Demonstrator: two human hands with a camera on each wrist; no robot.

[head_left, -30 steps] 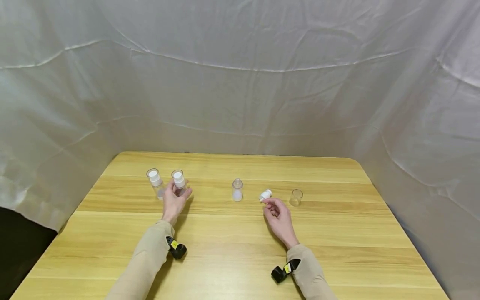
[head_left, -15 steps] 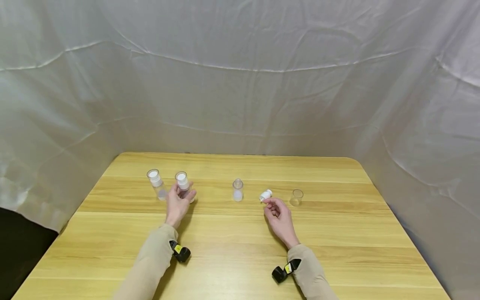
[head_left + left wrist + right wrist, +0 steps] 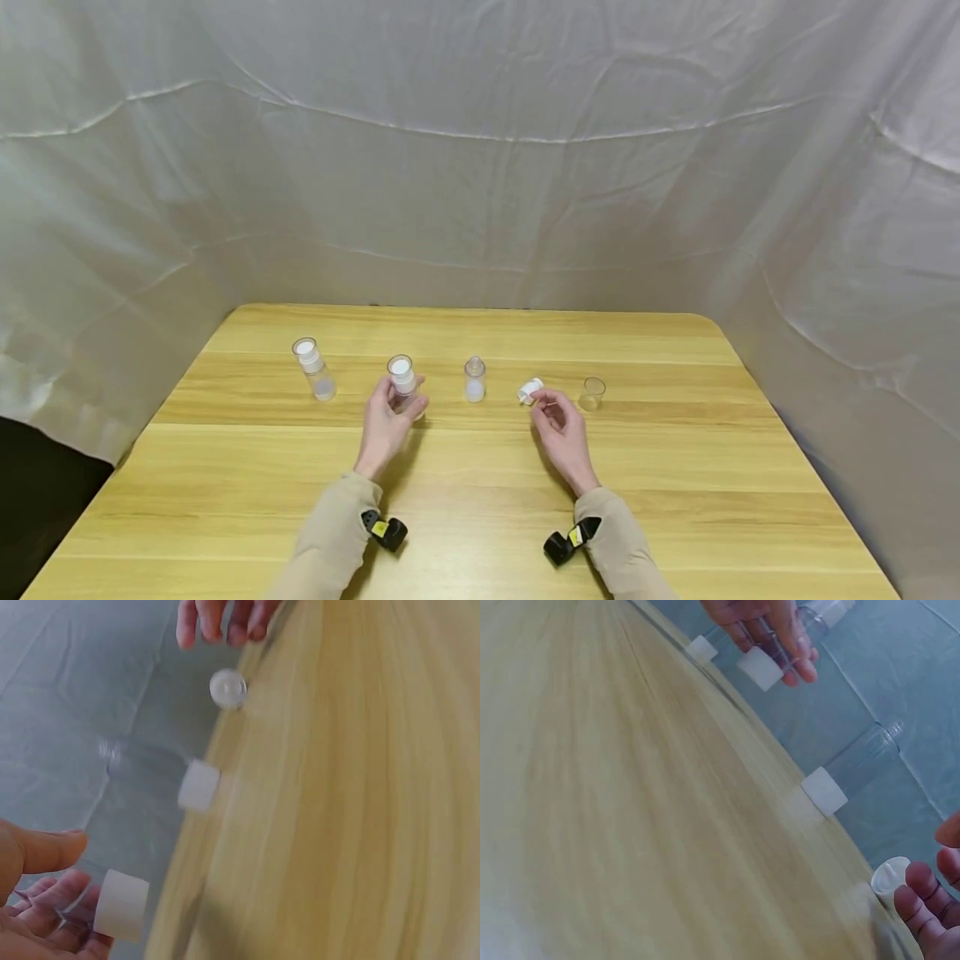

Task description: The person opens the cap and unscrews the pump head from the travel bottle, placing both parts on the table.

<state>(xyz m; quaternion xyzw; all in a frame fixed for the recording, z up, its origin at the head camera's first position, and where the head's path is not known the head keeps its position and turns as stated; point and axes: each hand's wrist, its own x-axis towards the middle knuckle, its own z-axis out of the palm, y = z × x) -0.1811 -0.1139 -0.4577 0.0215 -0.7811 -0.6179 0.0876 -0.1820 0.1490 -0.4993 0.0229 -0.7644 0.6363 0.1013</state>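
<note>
My left hand (image 3: pixel 388 425) grips a clear pump bottle (image 3: pixel 402 375) with a white collar and a transparent overcap. In the left wrist view the bottle's white base (image 3: pixel 121 906) sticks out below the curved fingers. To its right an uncapped clear bottle (image 3: pixel 475 387) with a pointed top stands upright. Farther right, a small white pump head (image 3: pixel 529 391) lies on its side. My right hand (image 3: pixel 562 437) hovers right at it, fingers loosely bent; in the right wrist view the pump head (image 3: pixel 890 877) sits just past the fingertips, not between them.
Another capped pump bottle (image 3: pixel 315 368) stands at the left of the wooden table (image 3: pixel 480 500). A clear overcap (image 3: pixel 592 394) stands to the right of the pump head. Pale grey cloth (image 3: pixel 480 192) hangs behind the table and along both sides.
My left hand has carried its pump bottle to the right and slightly nearer, away from the other capped bottle. My right hand has stayed almost still by the pump head.
</note>
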